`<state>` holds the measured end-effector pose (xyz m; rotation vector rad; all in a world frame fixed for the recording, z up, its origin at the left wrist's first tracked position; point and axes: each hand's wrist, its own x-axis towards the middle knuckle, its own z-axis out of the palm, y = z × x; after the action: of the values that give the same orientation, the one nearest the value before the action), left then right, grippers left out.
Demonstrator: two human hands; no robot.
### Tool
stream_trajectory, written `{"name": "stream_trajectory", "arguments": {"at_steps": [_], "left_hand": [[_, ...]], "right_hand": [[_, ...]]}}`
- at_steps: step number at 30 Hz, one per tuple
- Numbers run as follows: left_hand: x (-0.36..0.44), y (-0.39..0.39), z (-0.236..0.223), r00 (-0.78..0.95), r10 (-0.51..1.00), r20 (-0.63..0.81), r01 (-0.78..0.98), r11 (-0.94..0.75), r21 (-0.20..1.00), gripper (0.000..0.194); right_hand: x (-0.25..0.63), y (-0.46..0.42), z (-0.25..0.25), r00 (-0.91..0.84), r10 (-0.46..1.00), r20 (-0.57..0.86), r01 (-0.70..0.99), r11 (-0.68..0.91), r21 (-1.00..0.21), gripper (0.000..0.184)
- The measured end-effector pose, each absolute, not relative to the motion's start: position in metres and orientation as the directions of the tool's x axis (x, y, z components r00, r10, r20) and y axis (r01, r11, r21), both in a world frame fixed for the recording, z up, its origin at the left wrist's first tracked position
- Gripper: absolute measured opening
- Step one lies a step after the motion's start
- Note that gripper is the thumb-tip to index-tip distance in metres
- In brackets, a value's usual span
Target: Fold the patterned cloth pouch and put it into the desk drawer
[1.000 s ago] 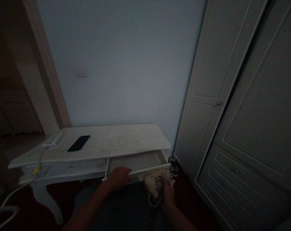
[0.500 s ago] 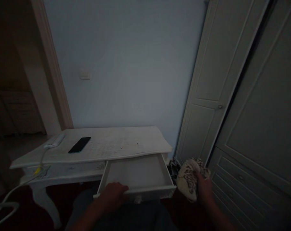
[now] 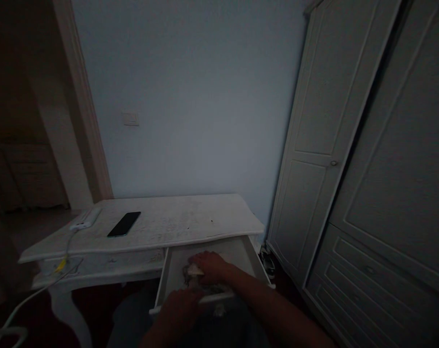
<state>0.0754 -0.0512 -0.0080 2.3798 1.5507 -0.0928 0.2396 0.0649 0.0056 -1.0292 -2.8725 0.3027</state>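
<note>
The desk drawer [image 3: 219, 251] is pulled out toward me. My left hand [image 3: 183, 302] is closed over the left part of its front edge. Inside the drawer, my right hand [image 3: 210, 266] is on a cream cloth with a dark pattern [image 3: 193, 271], its fingers curled around the fabric. The forearm and both hands hide much of the cloth, so how it is folded cannot be told.
On the white desk [image 3: 179, 212] lie a black phone [image 3: 124, 224] and a white power strip [image 3: 86, 219] with a cable hanging off the left side. A wardrobe [image 3: 310, 169] stands at the right, with dark shoes [image 3: 266, 263] on the floor beside it.
My right hand has brought the patterned cloth from the right of the drawer leftward into it. My left hand stays at the drawer's front edge.
</note>
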Motion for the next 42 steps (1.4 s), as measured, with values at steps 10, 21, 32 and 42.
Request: {"name": "stream_trajectory", "arguments": {"at_steps": [10,21,32,42], "left_hand": [[0.083,-0.053,-0.009,0.386,0.896,-0.219,0.919,-0.353,0.177,0.042],[0.061,-0.045,-0.009,0.389,0.913,-0.121,0.909,-0.359,0.212,0.045],[0.064,-0.041,-0.011,0.339,0.92,-0.194,0.934,-0.305,0.184,0.049],[0.062,-0.037,-0.017,0.332,0.917,-0.222,0.942,-0.308,0.136,0.049]], "right_hand": [[0.282,0.068,-0.017,-0.786,0.619,0.014,0.596,0.763,-0.251,0.113],[0.238,0.073,-0.035,-0.84,0.542,0.026,0.541,0.84,-0.045,0.081],[0.245,0.069,-0.041,-0.823,0.566,0.049,0.562,0.823,-0.084,0.084],[0.236,0.085,-0.042,-0.776,0.626,-0.077,0.62,0.733,-0.28,0.091]]}}
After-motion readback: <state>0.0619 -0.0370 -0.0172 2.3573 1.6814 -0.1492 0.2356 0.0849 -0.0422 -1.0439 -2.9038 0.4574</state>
